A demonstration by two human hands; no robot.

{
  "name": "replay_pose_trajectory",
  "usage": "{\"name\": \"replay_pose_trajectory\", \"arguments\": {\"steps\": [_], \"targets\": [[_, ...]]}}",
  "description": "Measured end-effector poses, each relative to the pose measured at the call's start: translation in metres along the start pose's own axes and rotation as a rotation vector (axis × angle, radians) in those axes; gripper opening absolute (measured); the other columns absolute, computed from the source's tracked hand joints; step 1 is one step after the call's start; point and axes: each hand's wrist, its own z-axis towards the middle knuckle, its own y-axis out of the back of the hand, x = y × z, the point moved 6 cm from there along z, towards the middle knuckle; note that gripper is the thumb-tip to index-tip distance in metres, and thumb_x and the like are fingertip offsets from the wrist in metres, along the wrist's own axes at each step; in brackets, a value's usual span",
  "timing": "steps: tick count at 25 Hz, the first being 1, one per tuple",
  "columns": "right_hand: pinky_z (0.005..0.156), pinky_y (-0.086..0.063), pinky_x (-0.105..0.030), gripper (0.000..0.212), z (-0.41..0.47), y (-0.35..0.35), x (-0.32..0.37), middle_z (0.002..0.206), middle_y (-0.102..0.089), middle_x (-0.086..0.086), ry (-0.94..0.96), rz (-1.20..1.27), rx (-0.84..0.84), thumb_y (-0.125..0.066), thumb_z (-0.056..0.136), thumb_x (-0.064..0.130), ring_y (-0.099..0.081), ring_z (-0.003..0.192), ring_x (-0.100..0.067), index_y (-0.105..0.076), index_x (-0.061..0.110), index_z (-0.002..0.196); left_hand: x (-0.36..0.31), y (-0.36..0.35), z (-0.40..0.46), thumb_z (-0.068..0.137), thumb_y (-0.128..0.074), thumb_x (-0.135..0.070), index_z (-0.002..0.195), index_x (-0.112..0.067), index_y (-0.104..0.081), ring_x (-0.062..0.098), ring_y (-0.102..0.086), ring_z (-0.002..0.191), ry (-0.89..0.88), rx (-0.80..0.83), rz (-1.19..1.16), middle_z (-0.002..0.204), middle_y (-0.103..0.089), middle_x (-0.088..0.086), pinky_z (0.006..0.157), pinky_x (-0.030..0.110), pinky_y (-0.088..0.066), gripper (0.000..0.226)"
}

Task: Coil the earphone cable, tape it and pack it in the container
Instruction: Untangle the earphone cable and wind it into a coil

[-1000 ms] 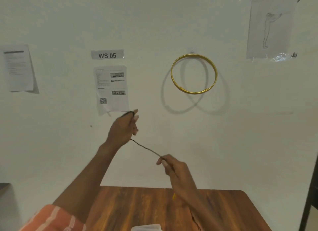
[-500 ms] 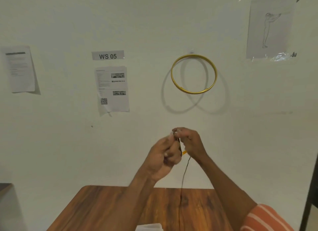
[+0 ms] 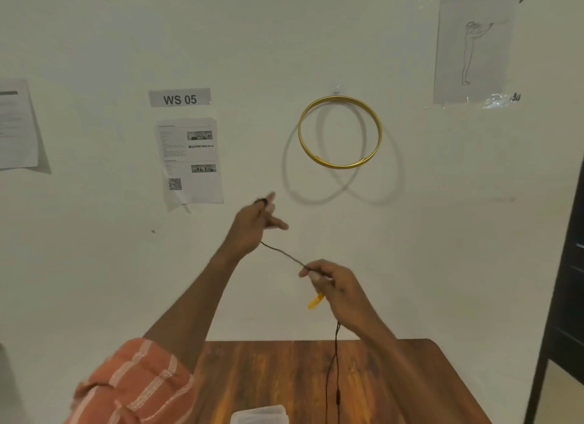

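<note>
— What does the cable [image 3: 282, 253] look like?
— Thin, black, taut between the hands in front of the wall, then hanging from the right hand [image 3: 336, 289] to the table [image 3: 268, 373], with a small inline lump low down.
— And the fingers?
— Left hand [image 3: 252, 223] has loops round its raised fingers, index and thumb spread; right pinches the cable and holds something yellow [image 3: 315, 301]. The container [image 3: 259, 415] sits at the table's near edge.

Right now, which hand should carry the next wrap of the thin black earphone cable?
Right hand, probably: it pinches the thin black earphone cable on the free, trailing side. Left hand is occupied holding the coiled end.
</note>
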Motion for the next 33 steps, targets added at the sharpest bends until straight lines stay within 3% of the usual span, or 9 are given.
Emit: {"name": "replay_pose_trajectory", "arguments": {"steps": [3,7,10,13,16,20,25,28,33], "targets": [[0.056,-0.036,-0.007,0.019,0.036,0.031,0.031,0.062,-0.061,0.022,0.074,-0.011,-0.111,-0.053,0.097,0.001,-0.047,0.055,0.003,-0.072,0.003,0.095,0.031,-0.039,-0.037,0.107,-0.037,-0.024,0.142,0.000,-0.047,0.019,-0.058,0.049,0.133,0.250,-0.044,0.066,-0.069,0.012,0.050,0.021,-0.049,0.044],[0.054,-0.038,-0.005,0.020,0.070,0.050,0.035,0.061,-0.064,0.021,0.022,0.014,-0.190,-0.056,0.097,0.003,-0.048,0.052,0.004,-0.075,0.004,0.102,0.035,-0.090,-0.098,0.105,-0.032,-0.042,0.118,-0.004,-0.068,0.010,-0.022,0.044,0.274,0.491,-0.567,0.050,-0.027,-0.006,0.051,0.024,-0.034,0.055],[0.058,-0.041,-0.008,0.025,0.068,0.035,0.008,0.068,-0.064,0.008,-0.089,0.061,-0.157,-0.056,0.098,0.005,-0.055,0.060,0.006,-0.073,0.013,0.114,0.010,-0.105,-0.109,0.102,-0.039,-0.042,0.111,-0.001,-0.062,0.003,-0.029,0.037,0.263,0.542,-0.916,0.047,-0.027,-0.009,0.045,0.020,-0.037,0.048],[0.047,-0.037,-0.013,0.018,0.035,-0.002,-0.032,0.071,-0.066,0.011,-0.227,0.078,-0.004,-0.058,0.098,0.018,-0.053,0.056,0.000,-0.071,0.029,0.103,-0.009,-0.086,-0.079,0.099,-0.046,-0.036,0.114,0.000,-0.062,0.002,-0.036,0.035,0.161,0.332,-1.030,0.043,-0.033,-0.011,0.049,0.020,-0.045,0.042],[0.046,-0.040,-0.007,0.022,-0.007,-0.028,-0.054,0.079,-0.067,0.006,-0.262,0.092,0.103,-0.064,0.095,0.023,-0.059,0.053,0.006,-0.069,0.021,0.117,-0.001,-0.045,-0.038,0.107,-0.034,-0.030,0.134,0.000,-0.052,0.009,-0.053,0.042,0.133,-0.037,-0.921,0.043,-0.030,-0.010,0.072,0.025,-0.053,0.045],[0.057,-0.040,-0.008,0.023,-0.038,-0.032,-0.054,0.060,-0.058,0.010,-0.181,0.020,0.156,-0.055,0.100,0.025,-0.052,0.055,0.002,-0.068,0.025,0.118,0.035,0.005,-0.005,0.109,-0.032,-0.024,0.141,0.009,-0.040,0.019,-0.073,0.083,0.108,-0.271,-0.613,0.042,-0.042,-0.009,0.109,0.039,-0.043,0.047],[0.049,-0.031,-0.012,0.024,-0.004,-0.004,-0.006,0.055,-0.049,0.017,-0.009,0.072,0.020,-0.051,0.101,0.014,-0.037,0.050,0.000,-0.072,0.025,0.100,0.069,-0.029,-0.034,0.105,-0.043,-0.025,0.122,0.010,-0.063,0.000,-0.072,0.085,0.108,0.082,0.032,0.078,-0.078,0.001,0.099,0.042,-0.054,0.044],[0.048,-0.033,-0.012,0.024,0.032,0.017,0.011,0.051,-0.052,0.016,0.013,0.084,-0.111,-0.050,0.100,0.009,-0.039,0.048,0.000,-0.072,0.018,0.094,0.078,-0.067,-0.086,0.099,-0.038,-0.047,0.143,-0.008,-0.048,0.019,-0.060,0.050,0.217,0.352,-0.269,0.072,-0.073,0.013,0.062,0.028,-0.054,0.060],[0.051,-0.034,-0.020,0.026,0.050,0.003,-0.016,0.056,-0.052,0.006,-0.091,0.112,-0.152,-0.056,0.095,-0.002,-0.042,0.050,-0.006,-0.071,0.014,0.080,0.048,-0.102,-0.134,0.103,-0.028,-0.049,0.130,-0.003,-0.061,0.006,-0.024,0.035,0.328,0.503,-0.958,0.045,-0.036,-0.007,0.048,0.023,-0.042,0.063]]}}
